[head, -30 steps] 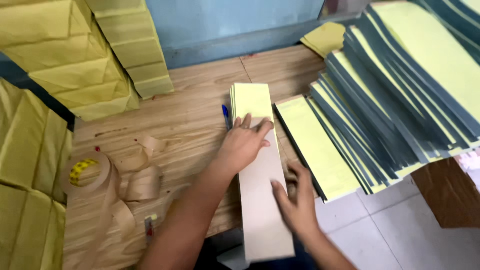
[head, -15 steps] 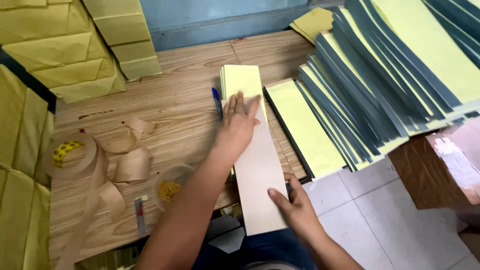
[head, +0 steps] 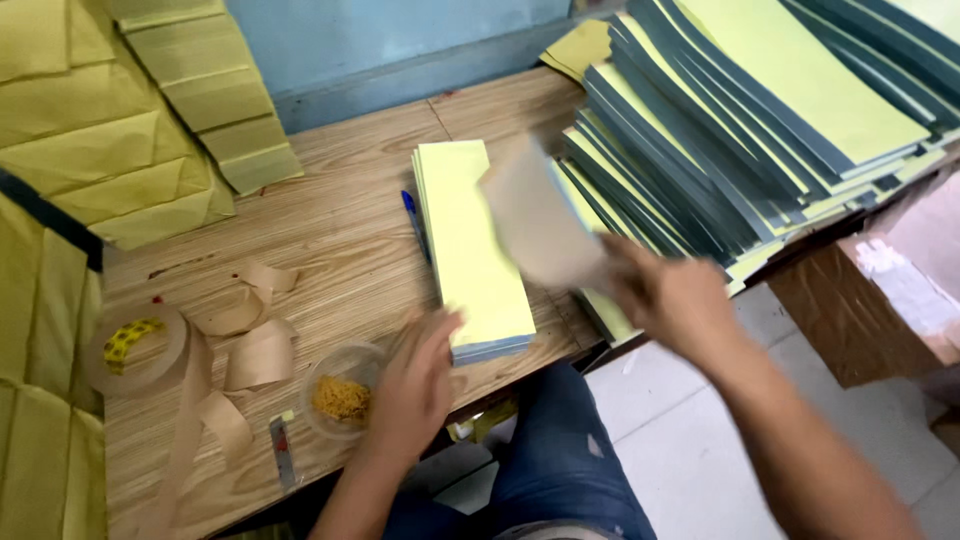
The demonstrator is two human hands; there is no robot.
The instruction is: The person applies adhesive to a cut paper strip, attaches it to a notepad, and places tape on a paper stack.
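Note:
A stack of long pale yellow sheets (head: 470, 240) lies on the wooden table (head: 340, 230). My right hand (head: 670, 295) grips a brown cardboard strip (head: 535, 220), lifted and blurred, above the stack's right side. My left hand (head: 415, 385) hovers with fingers apart beside the stack's near left corner, holding nothing. A blue pen (head: 413, 220) lies along the stack's left edge.
Fanned piles of yellow and dark grey sheets (head: 760, 110) fill the right. Folded yellow paper bundles (head: 130, 130) sit at the left. A brown tape roll (head: 135, 345), tape scraps (head: 250, 340), a clear cup of rubber bands (head: 340, 395) and a small cutter (head: 283, 450) lie near the front edge.
My right hand has lifted the brown cardboard strip off the yellow stack and swung it right. My left hand has come off the stack and drawn back toward the table's front edge.

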